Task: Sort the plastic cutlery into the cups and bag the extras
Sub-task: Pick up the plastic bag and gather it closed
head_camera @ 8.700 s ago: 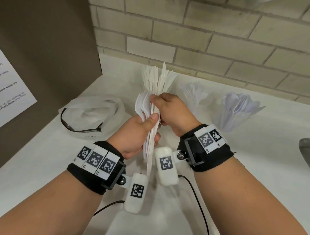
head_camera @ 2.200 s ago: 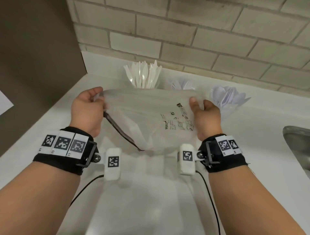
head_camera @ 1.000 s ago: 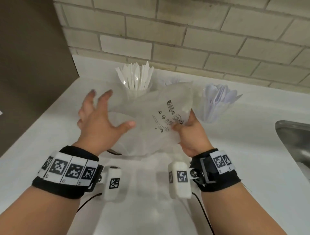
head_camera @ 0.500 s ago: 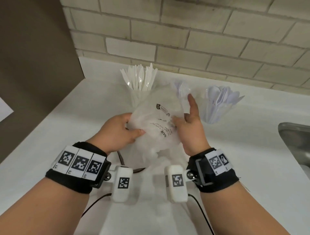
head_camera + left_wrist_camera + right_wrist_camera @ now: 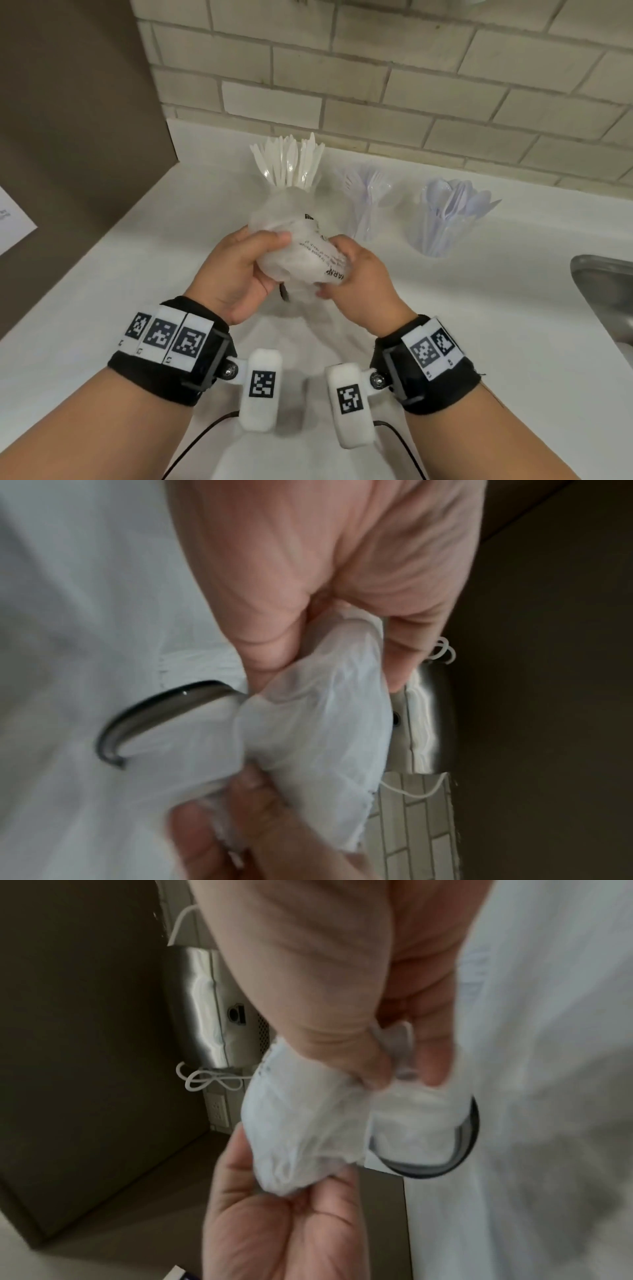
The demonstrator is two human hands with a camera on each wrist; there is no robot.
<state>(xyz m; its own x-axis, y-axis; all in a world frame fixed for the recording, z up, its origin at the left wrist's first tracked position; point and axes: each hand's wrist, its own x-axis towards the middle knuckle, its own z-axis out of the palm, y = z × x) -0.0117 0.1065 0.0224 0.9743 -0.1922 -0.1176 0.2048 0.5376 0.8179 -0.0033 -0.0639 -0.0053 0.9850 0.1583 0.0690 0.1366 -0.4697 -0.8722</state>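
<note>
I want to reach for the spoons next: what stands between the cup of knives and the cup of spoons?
The cup of forks stands between the cup of knives and the cup of spoons, seen in the head view.

Even, diffuse overhead light; soft shadows on the white bench [image 5: 513, 325] beneath the wrists. Head view sharp, edges bowed. Both wrist views dim, motion-blurred, fingers [image 5: 404, 653] defocused.
</note>
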